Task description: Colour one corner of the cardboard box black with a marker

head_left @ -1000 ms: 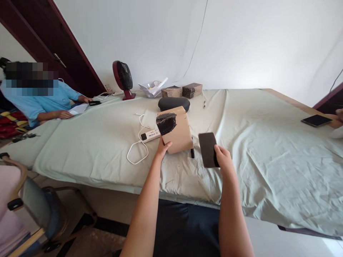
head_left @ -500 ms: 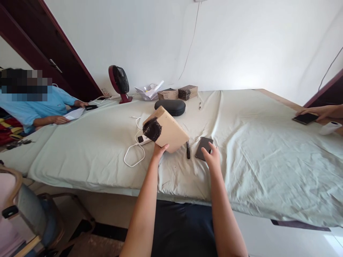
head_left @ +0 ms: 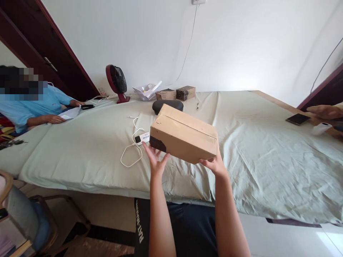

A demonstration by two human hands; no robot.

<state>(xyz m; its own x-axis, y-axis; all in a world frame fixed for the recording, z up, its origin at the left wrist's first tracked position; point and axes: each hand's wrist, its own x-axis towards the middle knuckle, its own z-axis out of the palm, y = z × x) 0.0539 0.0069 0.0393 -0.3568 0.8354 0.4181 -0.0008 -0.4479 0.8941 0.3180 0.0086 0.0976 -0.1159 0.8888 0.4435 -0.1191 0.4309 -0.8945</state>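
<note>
A brown cardboard box [head_left: 184, 134] with a taped seam and a black patch at its left end is lifted off the table, tilted. My left hand [head_left: 155, 159] supports its left end from below, fingers spread against it. My right hand [head_left: 214, 165] grips the box's right lower edge. The phone and the marker seen earlier are hidden behind the box.
The table is covered with a pale green sheet [head_left: 262, 150]. On it lie a white power strip with cable [head_left: 139, 140], a black case [head_left: 166, 105], a red fan [head_left: 115, 82] and small boxes [head_left: 175, 93]. A person in blue [head_left: 34, 107] sits at the left; another person's hand and phone [head_left: 297, 119] at the right.
My right hand set the phone down on the sheet, then moved to the box. Both hands now hold the box, which has been lifted and turned lengthwise toward me.
</note>
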